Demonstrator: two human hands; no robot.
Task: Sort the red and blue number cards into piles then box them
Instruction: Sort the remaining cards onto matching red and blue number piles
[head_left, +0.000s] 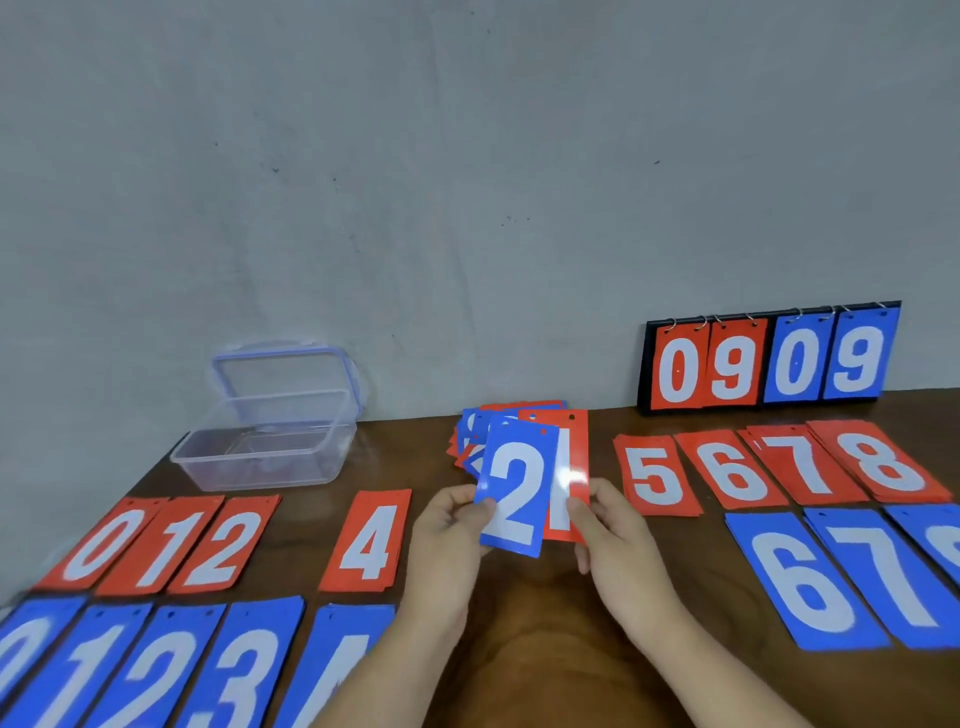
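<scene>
Dark brown wood counter (545, 639), far edge against a grey wall.

Both hands are raised over the middle of the counter. The left hand (447, 530) pinches a blue 2 card (514, 493) by its left edge, thumb on the face. The right hand (618, 545) pinches a red card (571, 452) by its lower right edge. The blue card overlaps the front of the red one, so I cannot read the red digit.

Behind the held cards, near the far edge, lies a loose heap of mixed cards (475, 441), red and blue fanned together.

Sorted piles, left half: red 0 (104, 540), red 1 (166, 545) and red 2 (221, 545) side by side, then bare wood, then red 4 (369, 540). Along the near edge below them run blue 0 (26, 649), blue 1 (88, 670), blue 2 (161, 670), blue 3 (244, 670) and a blue pile (337, 649) partly covered by the left forearm.

Right half: red 5 (657, 475), red 6 (732, 467), red 7 (802, 462) and red 8 (883, 460) in a row. Nearer me are blue 6 (802, 577) and blue 7 (893, 571), plus one more blue pile (940, 540) cut off at the right edge.

A clear plastic box (265, 441) sits open at the far left corner, its lid (291, 364) propped upright against the wall behind it. A flip scoreboard (769, 358) stands at the far right edge, reading red 0 9, blue 0 9.
</scene>
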